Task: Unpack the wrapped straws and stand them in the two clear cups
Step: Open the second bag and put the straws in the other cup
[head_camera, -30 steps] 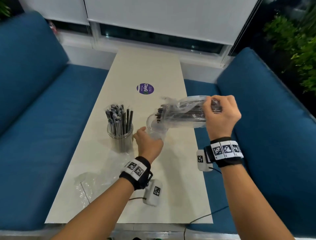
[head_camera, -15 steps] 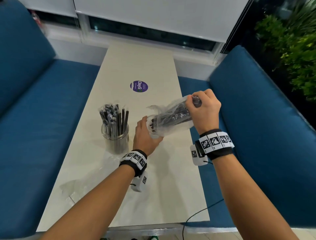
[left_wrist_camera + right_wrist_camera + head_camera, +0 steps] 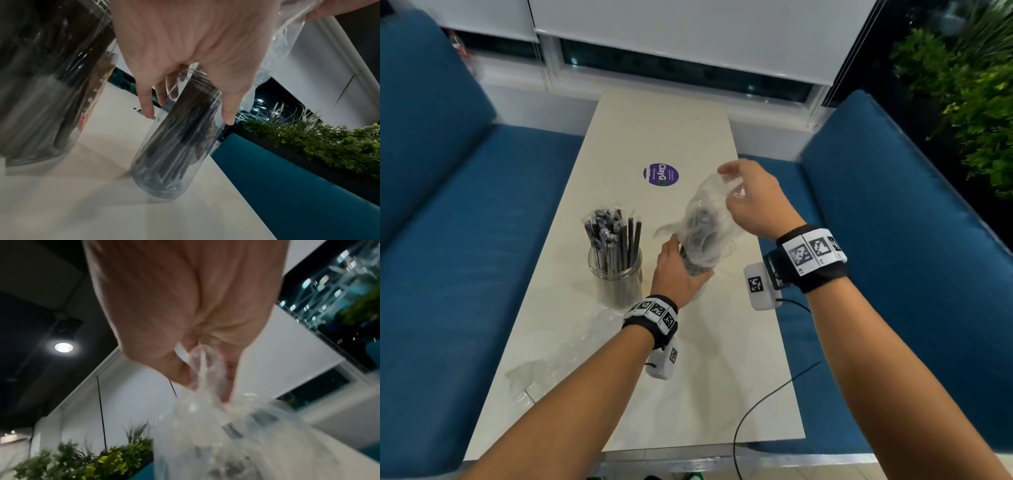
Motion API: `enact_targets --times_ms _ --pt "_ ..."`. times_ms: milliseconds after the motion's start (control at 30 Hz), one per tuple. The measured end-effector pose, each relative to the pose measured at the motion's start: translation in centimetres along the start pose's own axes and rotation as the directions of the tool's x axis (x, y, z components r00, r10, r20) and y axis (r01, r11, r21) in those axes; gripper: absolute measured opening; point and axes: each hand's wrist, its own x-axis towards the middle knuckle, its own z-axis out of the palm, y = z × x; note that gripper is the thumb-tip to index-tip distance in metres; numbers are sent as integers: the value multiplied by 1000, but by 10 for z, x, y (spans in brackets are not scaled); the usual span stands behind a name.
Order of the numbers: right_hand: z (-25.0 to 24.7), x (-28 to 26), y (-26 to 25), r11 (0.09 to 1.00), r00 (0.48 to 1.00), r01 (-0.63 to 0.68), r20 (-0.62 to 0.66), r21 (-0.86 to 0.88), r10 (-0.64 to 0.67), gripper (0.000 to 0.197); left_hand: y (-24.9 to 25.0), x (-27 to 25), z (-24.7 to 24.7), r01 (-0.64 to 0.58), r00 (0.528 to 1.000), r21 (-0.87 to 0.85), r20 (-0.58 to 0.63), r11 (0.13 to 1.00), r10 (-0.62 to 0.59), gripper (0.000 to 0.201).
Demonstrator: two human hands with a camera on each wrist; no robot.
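On the white table (image 3: pixel 688 394) my left hand (image 3: pixel 678 270) grips the second clear cup (image 3: pixel 179 146) near its rim, thumb on one side, fingers on the other. Dark straws (image 3: pixel 185 129) stand inside it. A clear plastic bag (image 3: pixel 709 219) stands upright over that cup with more straws in it and hides most of the cup in the head view. My right hand (image 3: pixel 750 198) pinches the bag's (image 3: pixel 205 418) bunched top end. The first clear cup (image 3: pixel 616 274), full of wrapped dark straws, stands just left of my left hand.
An empty crumpled plastic wrapper (image 3: pixel 558 356) lies on the near left of the table. A purple round sticker (image 3: pixel 661 174) is farther back. Blue benches (image 3: pixel 465 240) flank the table. A black cable (image 3: pixel 767 401) crosses the near right corner.
The bag of straws swung from lying level to standing mouth-down over the cup. My right hand rose with the bag's closed end, and my left hand kept hold of the cup.
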Motion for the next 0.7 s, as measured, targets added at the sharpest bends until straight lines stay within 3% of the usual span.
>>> enact_targets --times_ms 67,100,200,267,333,467,533,700 --pt "-5 -15 2 991 981 9 -192 131 17 52 5 -8 0 -27 999 3 19 1000 27 108" --pt "-4 -16 3 982 982 1 -187 189 35 59 4 -8 -1 -26 1000 5 16 1000 26 107" --pt "1 -24 9 972 999 -41 0 230 43 94 4 -6 -1 -18 1000 -14 2 1000 18 101" --pt "4 -29 13 988 998 46 40 146 -53 99 7 -6 -1 -4 1000 -22 1 1000 4 99" --pt "9 -33 14 992 995 71 61 101 -78 87 8 -5 -2 6 1000 -26 -3 1000 -6 97" --pt "16 -34 10 984 997 7 -83 176 8 59 6 -5 -3 10 1000 -15 2 1000 -10 103" --pt "13 -31 12 974 982 1 -183 227 42 53 6 -5 -3 5 1000 -14 -1 1000 -5 109" --pt "2 -28 14 967 958 -37 -268 251 106 46 6 -5 -5 0 1000 -6 10 1000 0 111"
